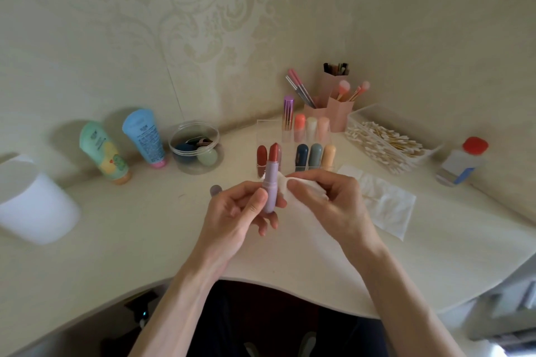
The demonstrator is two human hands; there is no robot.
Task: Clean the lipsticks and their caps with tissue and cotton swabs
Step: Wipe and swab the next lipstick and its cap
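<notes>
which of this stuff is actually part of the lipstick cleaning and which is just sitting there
In the job: lilac lipstick in the left hand; tissue in the right hand; loose cap; cotton swabs; racked lipsticks; spare tissue.
Lying about: green tube; blue tube; sponge jar; brush holders; white cup.

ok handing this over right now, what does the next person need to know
Left hand holds the lipstick upright, cap off, bullet out.
Right hand pinches a tissue against the tube's side.
A small cap lies on the table, left of the hands.
The other lipsticks stand in the organiser; swabs and a spare tissue are to the right.
Done: wiping of this tube is under way; which others are clean cannot be told.
Left: finish this one, swab its cap, recap, then the rest.
</notes>
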